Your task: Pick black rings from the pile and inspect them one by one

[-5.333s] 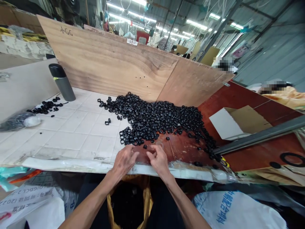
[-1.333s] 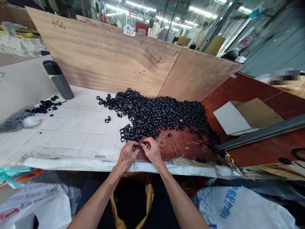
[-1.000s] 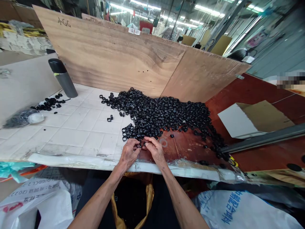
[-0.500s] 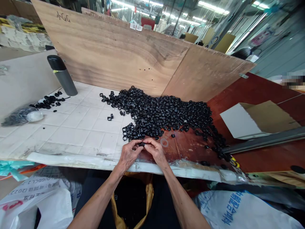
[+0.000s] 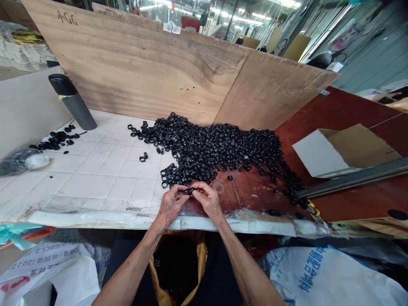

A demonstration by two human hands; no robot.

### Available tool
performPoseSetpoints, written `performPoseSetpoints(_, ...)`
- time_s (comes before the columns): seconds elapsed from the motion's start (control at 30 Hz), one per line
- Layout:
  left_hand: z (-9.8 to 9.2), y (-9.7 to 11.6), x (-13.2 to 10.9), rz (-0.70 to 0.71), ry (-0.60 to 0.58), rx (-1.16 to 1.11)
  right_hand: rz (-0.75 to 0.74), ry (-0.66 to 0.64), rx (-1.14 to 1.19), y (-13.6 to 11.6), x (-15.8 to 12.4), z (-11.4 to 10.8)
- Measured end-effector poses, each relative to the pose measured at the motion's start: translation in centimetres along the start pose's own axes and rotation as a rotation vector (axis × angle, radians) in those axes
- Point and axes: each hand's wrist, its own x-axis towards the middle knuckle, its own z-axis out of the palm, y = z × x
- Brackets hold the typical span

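On the left, a clear plastic bag with dark contents (image 5: 15,162) lies cut off by the view's edge; beyond it stands a tall grey bottle with a black cap (image 5: 76,106). The left hand (image 5: 172,204) reaches in from the near side, back upward, thumb and forefinger closed in a pinch pointing right. They grip the left end of a small black piece (image 5: 189,191), which is held just off the near edge of the pile. Its long axis runs roughly left to right, the right end slightly farther away. Fingertips cover both ends, so I cannot tell whether it is one part or two. The right hand (image 5: 207,199) mirrors the left, pinching the right end; its remaining fingers are hard to make out. Farther off spreads a heap of black plastic rings (image 5: 219,146), and at the right sits an open white-and-brown cardboard box (image 5: 320,155).
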Motion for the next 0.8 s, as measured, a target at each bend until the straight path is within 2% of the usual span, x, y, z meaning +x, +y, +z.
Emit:
performPoseSetpoints(0.27, 0.1, -0.3, -0.1, 0.123, 0.043, 0.082, -0.020, -0.023, -0.007, 0.9, -0.1, 0.3)
performPoseSetpoints(0.33, 0.0, -0.2, 0.0, 0.103, 0.049, 0.052, -0.003, -0.007, 0.007, 1.0, -0.1, 0.2)
performPoseSetpoints(0.43, -0.1, 0.1, 0.1, 0.080, 0.130, -0.003, 0.055, 0.030, 0.071, 0.7, -0.1, -0.1)
performPoseSetpoints(0.53, -0.2, 0.7, 0.0, 0.087, 0.182, -0.064, 0.053, -0.033, 0.131, 0.3, 0.0, -0.2)
performPoseSetpoints(0.63, -0.3, 1.2, -0.1, 0.025, 0.161, -0.094, 0.018, -0.094, 0.150, 0.1, 0.0, 0.0)
performPoseSetpoints(0.8, -0.3, 1.2, -0.2, -0.007, 0.106, -0.029, -0.031, -0.067, 0.062, 0.3, 0.0, 0.0)
